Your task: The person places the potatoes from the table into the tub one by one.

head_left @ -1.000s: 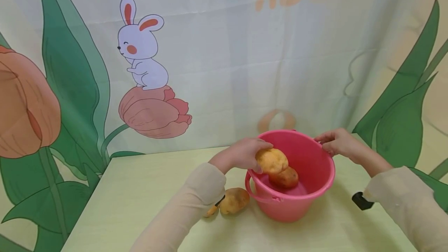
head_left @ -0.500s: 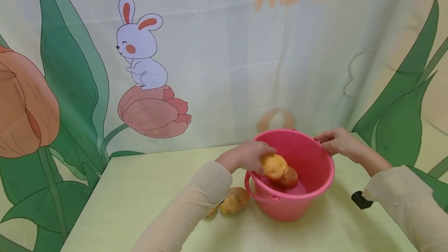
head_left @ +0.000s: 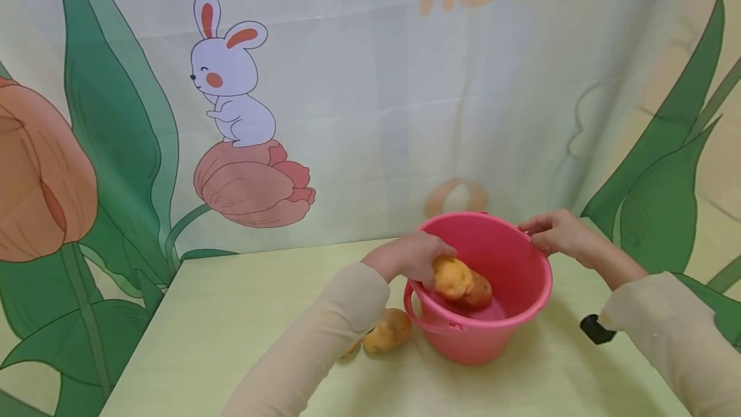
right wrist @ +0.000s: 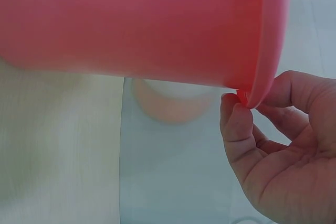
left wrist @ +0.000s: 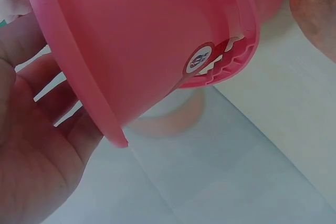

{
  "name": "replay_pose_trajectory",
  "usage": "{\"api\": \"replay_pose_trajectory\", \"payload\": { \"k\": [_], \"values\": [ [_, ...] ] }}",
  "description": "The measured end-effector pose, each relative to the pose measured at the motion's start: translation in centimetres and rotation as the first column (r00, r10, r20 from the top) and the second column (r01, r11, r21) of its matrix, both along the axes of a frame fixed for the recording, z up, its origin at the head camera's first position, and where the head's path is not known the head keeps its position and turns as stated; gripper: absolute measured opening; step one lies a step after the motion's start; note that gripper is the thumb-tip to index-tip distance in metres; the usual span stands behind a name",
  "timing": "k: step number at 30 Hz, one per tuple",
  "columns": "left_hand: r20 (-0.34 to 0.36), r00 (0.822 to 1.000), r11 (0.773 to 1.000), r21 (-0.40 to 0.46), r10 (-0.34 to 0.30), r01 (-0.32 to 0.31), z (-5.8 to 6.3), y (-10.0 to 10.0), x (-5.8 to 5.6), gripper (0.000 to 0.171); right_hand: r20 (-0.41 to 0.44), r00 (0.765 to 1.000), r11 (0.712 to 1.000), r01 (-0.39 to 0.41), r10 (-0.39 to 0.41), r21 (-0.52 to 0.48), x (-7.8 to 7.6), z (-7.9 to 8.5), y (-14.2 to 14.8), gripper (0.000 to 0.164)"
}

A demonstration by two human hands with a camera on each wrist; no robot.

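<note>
My left hand (head_left: 413,256) reaches over the near-left rim of a pink bucket (head_left: 477,345) and holds a yellow potato (head_left: 451,277) inside it. That potato overlaps a browner potato (head_left: 480,291) lying in the bucket. The left wrist view shows the palm of the left hand (left wrist: 37,145) beside the rim; the held potato is hidden there by the bucket wall. On the far right side, my right hand (head_left: 561,235) pinches the bucket's rim between thumb and fingers, also plain in the right wrist view, where the hand (right wrist: 286,150) comes from the right.
Left of the bucket, a potato (head_left: 389,331) lies on the pale table (head_left: 243,301), with another yellowish piece (head_left: 350,350) partly behind the left sleeve. A small black object (head_left: 597,329) is by the right sleeve. A printed curtain (head_left: 359,114) hangs behind the table.
My left hand has moved slightly right and lowered the yellow potato deeper into the bucket, against the browner one. The right hand keeps its place on the rim.
</note>
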State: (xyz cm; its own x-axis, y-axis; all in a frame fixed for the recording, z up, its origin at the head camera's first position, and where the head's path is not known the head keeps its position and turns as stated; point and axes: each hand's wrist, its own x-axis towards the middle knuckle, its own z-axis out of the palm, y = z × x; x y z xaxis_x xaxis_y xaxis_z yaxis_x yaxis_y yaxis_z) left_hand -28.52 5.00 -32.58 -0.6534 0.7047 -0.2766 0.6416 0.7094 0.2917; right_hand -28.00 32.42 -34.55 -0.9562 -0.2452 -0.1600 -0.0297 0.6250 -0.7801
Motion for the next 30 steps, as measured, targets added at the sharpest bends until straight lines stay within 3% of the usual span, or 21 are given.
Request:
{"api": "replay_pose_trajectory", "payload": {
  "k": [5,12,17,25,30],
  "values": [
    [0.043,0.998,0.999,-0.027,0.046,-0.045,0.1,0.4,0.1,0.063,-0.004,1.0,1.0,-0.001,0.001,-0.007,0.0,-0.1,0.1,0.042],
    [0.049,0.998,0.995,-0.091,0.05,-0.045,-0.1,1.0,0.2,0.061,0.0,1.0,1.0,0.004,-0.004,-0.012,0.0,-0.1,0.0,0.042],
    [0.069,0.994,0.991,-0.109,0.09,-0.082,0.0,1.1,0.3,0.056,-0.005,1.0,1.0,0.001,-0.001,-0.011,0.1,0.0,0.0,0.042],
    [0.137,0.978,0.984,-0.107,0.158,-0.144,-0.2,1.1,0.6,0.049,-0.004,1.0,1.0,0.002,-0.002,-0.011,0.1,0.0,0.0,0.041],
    [0.147,0.977,0.985,-0.1,0.156,-0.142,-0.3,1.3,0.3,0.053,-0.005,1.0,1.0,0.004,-0.004,-0.008,0.0,0.0,0.1,0.041]
  ]
}}
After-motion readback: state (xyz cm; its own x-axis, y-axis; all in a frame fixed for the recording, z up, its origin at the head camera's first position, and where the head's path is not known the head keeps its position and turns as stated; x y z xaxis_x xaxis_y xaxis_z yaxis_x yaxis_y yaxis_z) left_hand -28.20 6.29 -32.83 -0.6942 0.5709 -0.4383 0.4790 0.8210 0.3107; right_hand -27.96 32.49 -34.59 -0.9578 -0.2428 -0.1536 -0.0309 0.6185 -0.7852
